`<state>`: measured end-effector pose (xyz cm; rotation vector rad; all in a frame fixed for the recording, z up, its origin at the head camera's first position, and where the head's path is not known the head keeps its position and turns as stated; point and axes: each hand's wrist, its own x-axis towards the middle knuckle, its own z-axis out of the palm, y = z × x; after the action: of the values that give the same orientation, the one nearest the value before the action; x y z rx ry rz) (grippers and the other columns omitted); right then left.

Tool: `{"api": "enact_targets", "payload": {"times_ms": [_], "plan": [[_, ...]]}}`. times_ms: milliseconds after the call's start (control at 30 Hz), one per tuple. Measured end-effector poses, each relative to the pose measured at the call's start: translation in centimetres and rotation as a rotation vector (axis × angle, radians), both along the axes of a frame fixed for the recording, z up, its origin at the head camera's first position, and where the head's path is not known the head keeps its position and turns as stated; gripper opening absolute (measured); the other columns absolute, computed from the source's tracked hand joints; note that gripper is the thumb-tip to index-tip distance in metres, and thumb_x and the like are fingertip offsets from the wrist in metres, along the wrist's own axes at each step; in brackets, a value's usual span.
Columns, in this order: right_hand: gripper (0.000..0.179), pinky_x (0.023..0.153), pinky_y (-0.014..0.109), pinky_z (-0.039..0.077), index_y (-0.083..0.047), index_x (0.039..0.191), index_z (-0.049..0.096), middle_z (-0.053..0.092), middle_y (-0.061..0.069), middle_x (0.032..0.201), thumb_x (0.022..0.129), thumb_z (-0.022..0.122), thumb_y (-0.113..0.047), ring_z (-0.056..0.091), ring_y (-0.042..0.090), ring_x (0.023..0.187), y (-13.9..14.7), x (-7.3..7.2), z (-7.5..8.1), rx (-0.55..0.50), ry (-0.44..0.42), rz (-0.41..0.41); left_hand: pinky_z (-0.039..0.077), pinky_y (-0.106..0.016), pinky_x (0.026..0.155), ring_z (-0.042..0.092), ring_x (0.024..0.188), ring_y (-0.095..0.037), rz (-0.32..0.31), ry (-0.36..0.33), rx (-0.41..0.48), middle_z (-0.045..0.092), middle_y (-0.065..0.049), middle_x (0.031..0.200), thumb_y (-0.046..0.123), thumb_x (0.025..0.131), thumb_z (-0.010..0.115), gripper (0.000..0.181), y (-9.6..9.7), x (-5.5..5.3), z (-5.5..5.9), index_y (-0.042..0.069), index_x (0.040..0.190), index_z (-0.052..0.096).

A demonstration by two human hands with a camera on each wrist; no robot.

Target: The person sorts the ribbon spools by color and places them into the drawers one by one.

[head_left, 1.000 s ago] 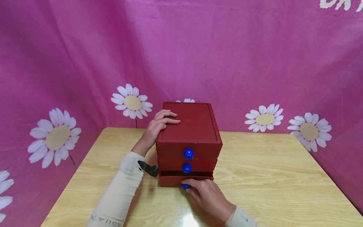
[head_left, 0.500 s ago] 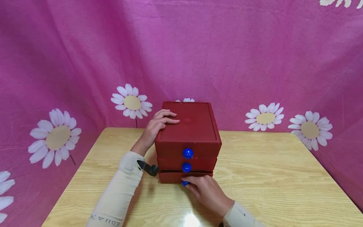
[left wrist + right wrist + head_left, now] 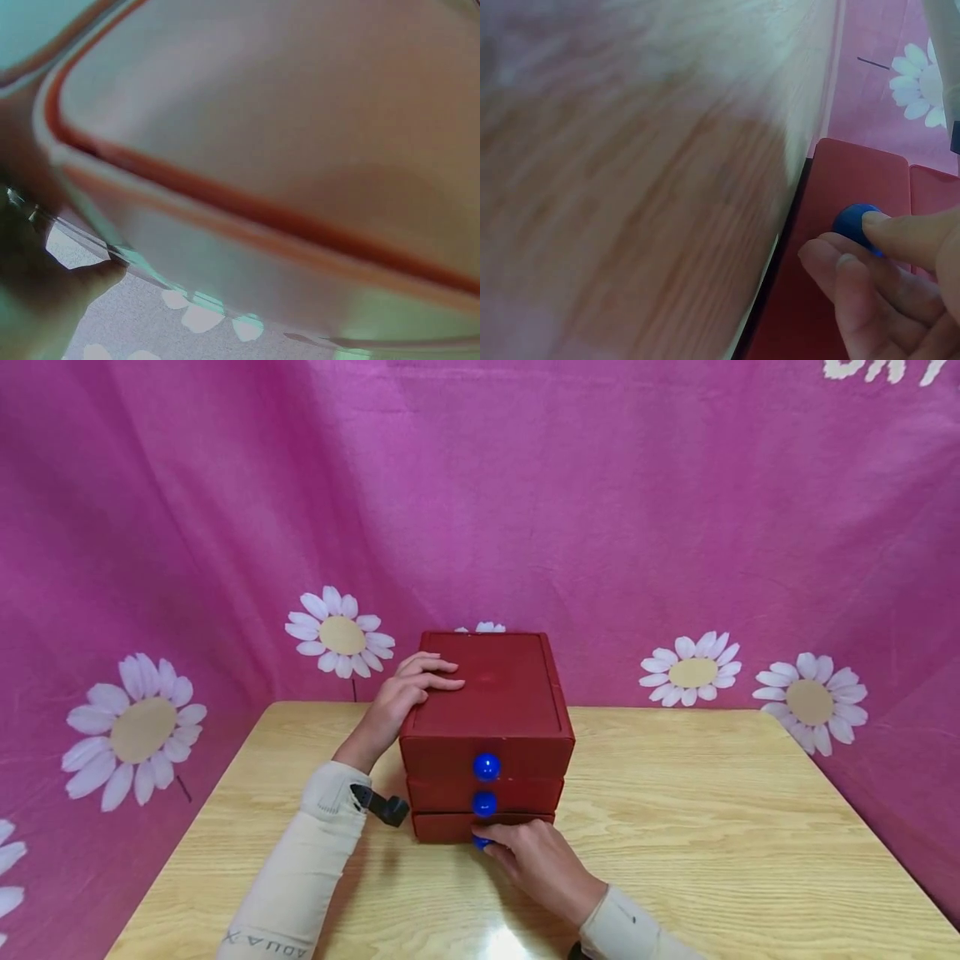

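Note:
A red box with three stacked drawers (image 3: 487, 693) stands on the wooden table, each drawer front bearing a round blue knob. My left hand (image 3: 397, 697) rests on the top's left edge with its fingers extended over it. At the lowest drawer (image 3: 442, 828), my right hand (image 3: 543, 864) pinches the blue knob (image 3: 853, 223) between thumb and fingers, hiding part of it in the head view. That drawer's front sits nearly flush with the ones above. The upper knob (image 3: 487, 767) and the middle knob (image 3: 483, 803) are untouched.
The wooden table (image 3: 675, 810) extends to both sides of the box. Behind it hangs a pink cloth (image 3: 562, 510) printed with white daisies. A black wrist camera (image 3: 386, 806) on my left sleeve juts out close to the box's left side.
The lowest drawer has slid inward, pushed by my right hand on its knob, and the dark gap above its front has closed to a thin line. My left hand keeps its place.

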<state>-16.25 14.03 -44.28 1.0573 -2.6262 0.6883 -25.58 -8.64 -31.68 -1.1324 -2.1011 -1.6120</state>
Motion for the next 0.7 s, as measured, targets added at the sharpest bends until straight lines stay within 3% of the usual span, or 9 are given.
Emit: {"api": "enact_targets", "payload": {"times_ms": [267, 533, 700], "plan": [[0.02, 0.06, 0.014, 0.046, -0.018, 0.101, 0.069, 0.068, -0.01, 0.088, 0.082, 0.064, -0.016, 0.059, -0.002, 0.067, -0.06, -0.47, -0.21, -0.031, 0.056, 0.002, 0.016, -0.046, 0.105, 0.029, 0.124, -0.039, 0.008, 0.034, -0.042, 0.051, -0.023, 0.12, -0.012, 0.08, 0.031, 0.042, 0.02, -0.35, 0.11, -0.007, 0.105, 0.064], [0.013, 0.062, 0.017, 0.048, -0.019, 0.093, 0.069, 0.068, -0.012, 0.084, 0.08, 0.066, -0.016, 0.062, 0.001, 0.071, -0.35, -0.72, -0.21, -0.045, 0.158, -0.015, 0.016, -0.048, 0.104, 0.029, 0.123, -0.04, -0.006, 0.049, -0.071, 0.05, -0.025, 0.12, -0.013, 0.08, 0.031, 0.041, -0.03, -0.58, 0.43, -0.008, 0.105, 0.063], [0.012, 0.062, 0.016, 0.048, -0.02, 0.092, 0.069, 0.068, -0.012, 0.083, 0.081, 0.066, -0.016, 0.061, -0.001, 0.07, -0.29, -0.77, -0.08, -0.051, 0.137, -0.018, 0.014, -0.048, 0.105, 0.024, 0.128, -0.036, 0.007, 0.022, -0.087, 0.048, -0.023, 0.125, -0.011, 0.082, 0.031, 0.041, 0.01, -0.42, 0.65, -0.007, 0.107, 0.063]]}}
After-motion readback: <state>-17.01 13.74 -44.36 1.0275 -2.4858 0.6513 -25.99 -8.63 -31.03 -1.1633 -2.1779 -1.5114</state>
